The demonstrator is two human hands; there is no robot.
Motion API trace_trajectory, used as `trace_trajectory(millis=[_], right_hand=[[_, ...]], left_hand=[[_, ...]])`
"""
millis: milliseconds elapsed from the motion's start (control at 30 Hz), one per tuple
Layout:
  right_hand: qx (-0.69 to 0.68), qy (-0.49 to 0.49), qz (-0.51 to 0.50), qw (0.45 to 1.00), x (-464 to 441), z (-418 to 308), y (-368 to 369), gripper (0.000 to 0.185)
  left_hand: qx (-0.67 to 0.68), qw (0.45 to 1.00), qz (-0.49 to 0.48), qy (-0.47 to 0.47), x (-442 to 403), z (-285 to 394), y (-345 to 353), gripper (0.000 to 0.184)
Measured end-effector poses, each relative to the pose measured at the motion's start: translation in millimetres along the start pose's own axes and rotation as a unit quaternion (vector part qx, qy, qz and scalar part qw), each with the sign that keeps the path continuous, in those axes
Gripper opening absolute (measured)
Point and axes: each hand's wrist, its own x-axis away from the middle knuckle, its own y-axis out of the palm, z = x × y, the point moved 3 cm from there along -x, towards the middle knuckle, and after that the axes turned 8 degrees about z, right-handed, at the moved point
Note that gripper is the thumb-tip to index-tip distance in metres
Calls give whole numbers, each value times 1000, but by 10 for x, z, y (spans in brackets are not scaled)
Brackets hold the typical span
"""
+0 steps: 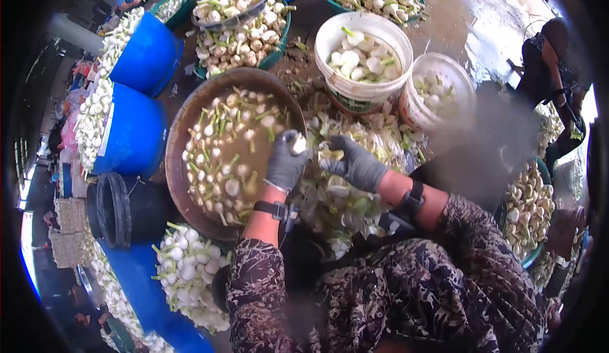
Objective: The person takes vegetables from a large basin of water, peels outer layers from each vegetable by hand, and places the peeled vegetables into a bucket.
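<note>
A brown basin (176,134) of cloudy water and loose bulbs stands beside a heap of peelings (342,204) and a white bucket (347,86). The gloved left hand (287,164) pinches a white garlic bulb (298,143) at the basin's right rim; the gloved right hand (359,164) is near it over the peelings, its fingers bent beside a pale scrap (328,155), and whether that grip is pressed together cannot be told. A loose pinch or slick glove could drop the bulb into the water or among similarly pale peelings.
</note>
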Motion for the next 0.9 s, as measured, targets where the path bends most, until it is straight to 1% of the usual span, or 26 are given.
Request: trace_trajectory(millis=[33, 67, 133, 167, 200, 233, 267, 300, 333, 367, 400, 433, 467, 500, 533, 567, 600, 633, 667, 733, 767, 800, 867, 900], right_hand=[[-20, -33, 9, 999, -32, -21, 6, 84], [-52, -64, 17, 996, -14, -168, 6, 76], [-27, 4, -56, 998, 126, -634, -114, 61], [-29, 6, -58, 998, 136, -583, -112, 61], [-54, -19, -67, 996, 154, -525, -84, 55], [-77, -45, -73, 993, 186, -542, -68, 49], [-78, -44, -72, 993, 221, -545, -66, 49], [-87, -66, -71, 991, 261, -573, -64, 46], [-94, -88, -70, 989, 292, -626, -77, 43], [-73, -119, -60, 988, 321, -665, -102, 45], [-72, -117, -56, 989, 327, -645, -111, 45], [-23, -168, -47, 984, 322, -636, -126, 47], [28, -217, -39, 975, 327, -630, -136, 48], [61, -240, -32, 968, 325, -612, -143, 50], [63, -239, -29, 969, 347, -630, -158, 50], [68, -221, -6, 973, 367, -648, -192, 49], [73, -205, 16, 976, 390, -678, -226, 48], [83, -139, 43, 986, 432, -749, -270, 35], [84, -139, 44, 986, 418, -687, -255, 35], [112, -179, 99, 973, 386, -588, -249, 18], [120, -203, 113, 965, 394, -613, -242, 10], [122, -203, 113, 965, 387, -606, -228, 10], [198, -220, 115, 948, 367, -602, -194, 11], [198, -221, 114, 948, 363, -609, -185, 11]], left_hand=[[-8, 999, -37, -7, 100, 335, -26, 58], [1, 998, -68, -14, 232, 616, -46, 62], [3, 994, -15, 104, 556, 837, -39, 64], [46, 991, -6, 122, 637, 965, -113, 64], [43, 992, -7, 119, 718, 947, -141, 64], [174, 985, -9, -22, 754, 896, -175, 61], [298, 941, -10, -163, 799, 854, -167, 58], [452, 870, -34, -194, 841, 896, -159, 56], [452, 870, -37, -193, 852, 892, -145, 56], [473, 853, -70, -209, 870, 874, -103, 55], [492, 834, -104, -226, 899, 854, -70, 55], [471, 849, -95, -222, 917, 827, -69, 54], [472, 848, -99, -222, 920, 802, -48, 54], [480, 846, -99, -210, 898, 778, -18, 53], [488, 845, -97, -197, 882, 758, 1, 52], [489, 844, -99, -197, 896, 740, 24, 52], [500, 836, -69, -215, 922, 711, 50, 50], [511, 826, -39, -233, 940, 719, 63, 47], [512, 826, -40, -233, 954, 742, 85, 47], [532, 803, 61, -261, 970, 779, 87, 31], [520, 811, 68, -258, 953, 849, 88, 31], [521, 811, 68, -258, 955, 803, 99, 31], [406, 882, 73, -228, 934, 725, 80, 36], [406, 882, 74, -228, 947, 685, 69, 36]])
